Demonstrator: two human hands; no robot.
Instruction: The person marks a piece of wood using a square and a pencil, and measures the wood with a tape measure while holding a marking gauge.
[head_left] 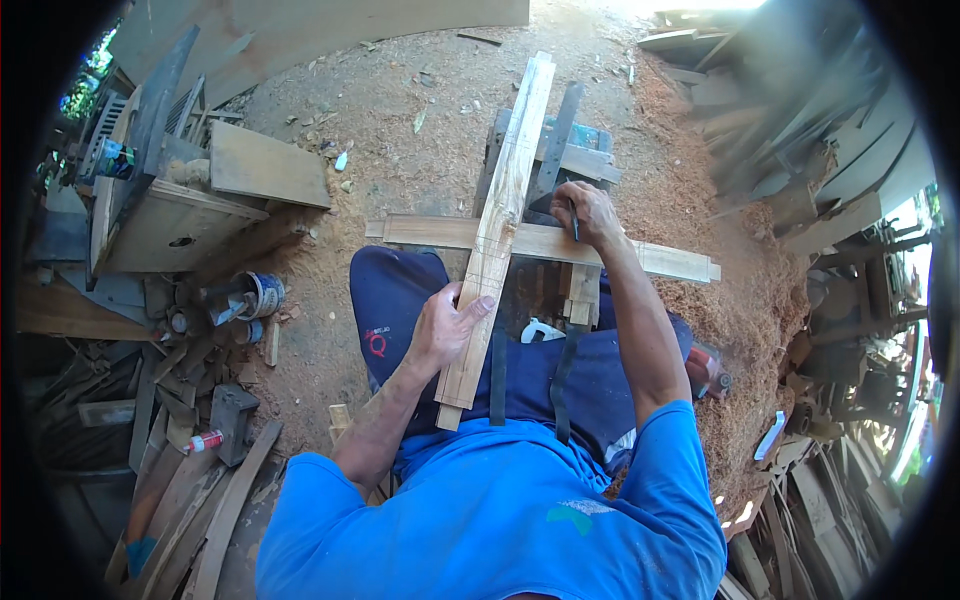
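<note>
Wooden board (492,240) mid-frame is end-cut and lined, joinery apparently left; your left hand (447,327) clasps it, right hand (590,212) pinches a dark marker (573,221).

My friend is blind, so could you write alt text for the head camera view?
A person in a blue shirt grips a long plank in the left hand, crossing over a second plank; the right hand holds a dark, pen-like tool. Wood shavings and scrap wood lie around.
</note>
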